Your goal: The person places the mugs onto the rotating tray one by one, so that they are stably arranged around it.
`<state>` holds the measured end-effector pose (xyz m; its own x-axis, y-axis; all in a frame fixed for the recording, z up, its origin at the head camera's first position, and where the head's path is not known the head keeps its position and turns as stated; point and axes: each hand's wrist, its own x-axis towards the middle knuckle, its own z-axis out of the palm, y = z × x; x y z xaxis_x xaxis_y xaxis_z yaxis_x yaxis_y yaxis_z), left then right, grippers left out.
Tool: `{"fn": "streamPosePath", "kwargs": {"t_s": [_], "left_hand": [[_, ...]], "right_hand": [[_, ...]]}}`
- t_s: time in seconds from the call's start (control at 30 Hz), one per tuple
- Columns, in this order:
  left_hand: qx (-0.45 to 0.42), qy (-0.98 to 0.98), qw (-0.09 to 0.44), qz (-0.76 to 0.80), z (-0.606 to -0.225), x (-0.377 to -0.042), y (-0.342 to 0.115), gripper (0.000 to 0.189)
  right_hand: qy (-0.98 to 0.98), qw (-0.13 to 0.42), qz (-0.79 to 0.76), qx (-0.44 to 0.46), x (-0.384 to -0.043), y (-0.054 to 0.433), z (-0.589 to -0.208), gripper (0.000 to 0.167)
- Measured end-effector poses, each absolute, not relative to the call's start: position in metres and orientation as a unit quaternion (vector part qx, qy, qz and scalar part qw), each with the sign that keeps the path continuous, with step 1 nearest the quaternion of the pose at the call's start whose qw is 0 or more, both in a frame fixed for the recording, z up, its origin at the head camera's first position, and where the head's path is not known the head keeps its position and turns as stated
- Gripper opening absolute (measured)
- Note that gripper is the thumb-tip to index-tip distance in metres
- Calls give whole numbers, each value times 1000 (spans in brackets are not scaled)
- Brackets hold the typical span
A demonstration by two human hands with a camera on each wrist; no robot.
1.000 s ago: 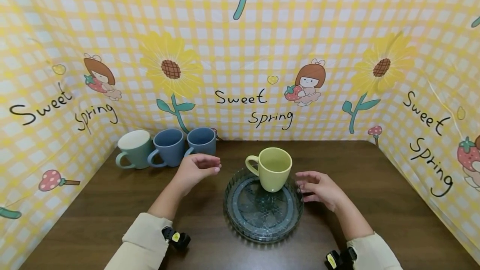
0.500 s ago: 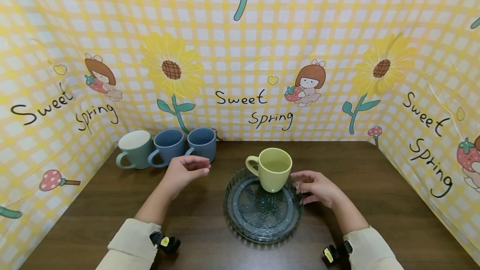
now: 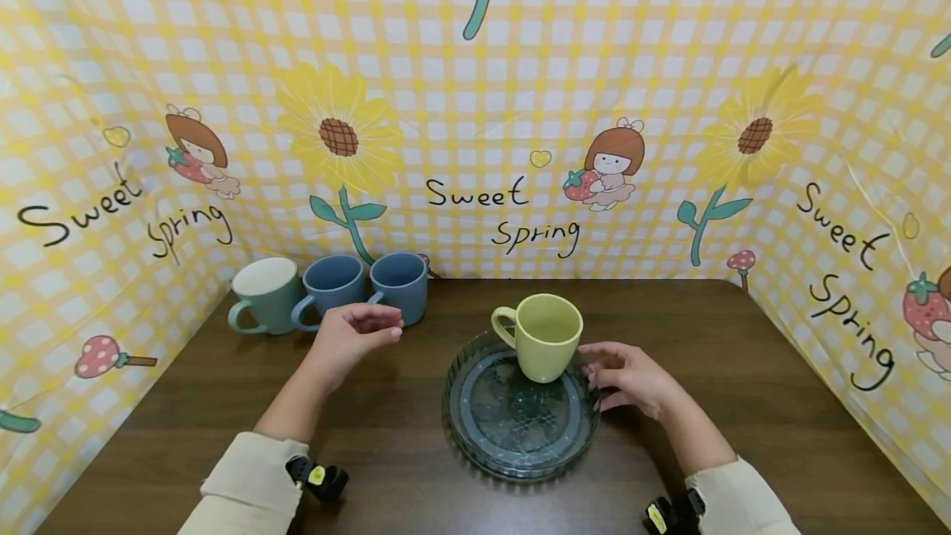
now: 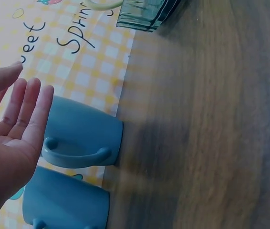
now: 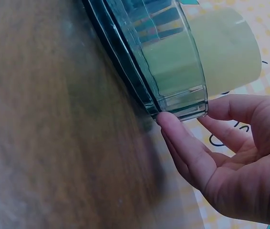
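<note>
A yellow-green mug [image 3: 548, 338] stands upright toward the back of a round, fluted dark glass dish [image 3: 475, 444], its handle pointing left. My right hand [image 3: 627, 378] is at the dish's right edge. In the right wrist view, fingertips of the right hand [image 5: 240, 162] lie at the rim and base of the glass dish [image 5: 173, 102], gripping its wall. My left hand [image 3: 352, 341] hovers with relaxed fingers and holds nothing, in front of two blue mugs [image 3: 334, 281] [image 3: 401, 277]. The left wrist view shows this hand [image 4: 11, 138] beside a blue mug [image 4: 85, 129].
A green mug [image 3: 267, 291] with a pale inside is at the left end of the mug row. Behind the brown wooden table [image 3: 401, 469] hangs a yellow checked cloth [image 3: 475, 106], which also runs along both sides.
My left hand has moved left, away from the dish. My right hand has come in to the dish's edge. The yellow-green mug has shifted slightly right.
</note>
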<state>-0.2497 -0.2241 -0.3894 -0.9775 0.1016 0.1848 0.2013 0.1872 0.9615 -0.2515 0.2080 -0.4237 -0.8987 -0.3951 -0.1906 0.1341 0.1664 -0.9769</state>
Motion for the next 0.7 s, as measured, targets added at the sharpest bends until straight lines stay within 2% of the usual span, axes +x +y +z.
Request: {"fn": "streamPosePath", "kwargs": {"t_s": [0.23,0.5,0.7], "left_hand": [[-81,-786,47,-611,-384,-252,-233,41],[-63,-794,115,-593,-384,-252,-244,36],[-61,-793,133,-592,-386,-252,-253,36]], "right_hand": [[732,200,-645,-87,-246,208,-425,56],[727,189,-653,-95,-240,208,-428,56],[725,188,-656,-95,-237,210,-430,56]]}}
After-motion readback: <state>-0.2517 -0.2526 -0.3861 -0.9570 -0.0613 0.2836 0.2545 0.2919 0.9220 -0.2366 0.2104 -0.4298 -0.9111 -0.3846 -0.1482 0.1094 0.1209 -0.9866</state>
